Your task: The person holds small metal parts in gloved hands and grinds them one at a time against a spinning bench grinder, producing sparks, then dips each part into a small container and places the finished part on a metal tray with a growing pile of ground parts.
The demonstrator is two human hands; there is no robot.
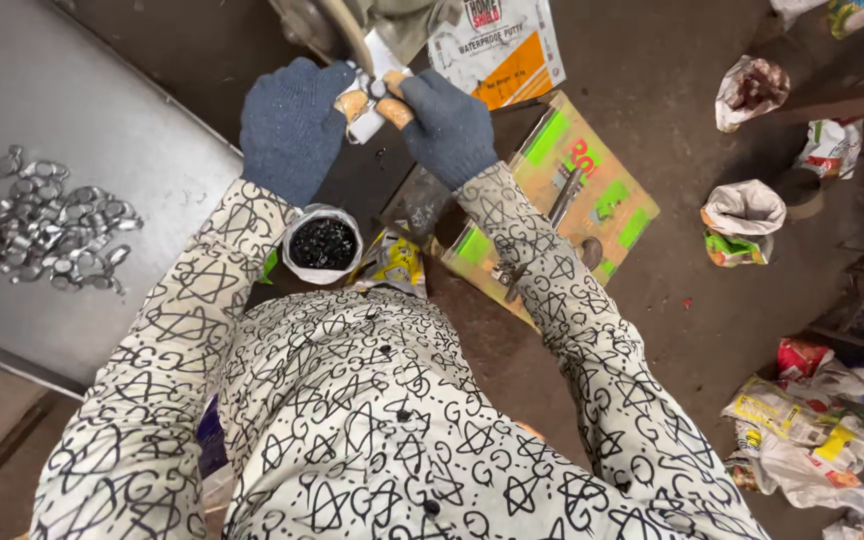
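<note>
**Head view: both gloved hands closed on a small white piece at top centre**

My left hand (pixel 292 125), in a dark blue knit glove with orange fingertips, is curled around one side of a small white piece (pixel 374 95) at the top centre of the frame. My right hand (pixel 447 125), gloved the same way, grips the other side of it, so the two sets of fingers meet on the piece. A dark round part shows between my fingertips; I cannot tell what it is.

Just below my left wrist sits a small white cup of black bits (pixel 322 243), and beside it, towards the centre, a crumpled yellow packet (pixel 395 262). Under my right forearm lies a flat cardboard box with green patches (pixel 592 190), with a metal tool (pixel 564 198) resting on it. At the left of the frame, on a grey metal sheet (pixel 72 100), lies a heap of shiny metal rings (pixel 47 220). Crumpled bags (pixel 742 215) lie on the floor at the right.
</note>
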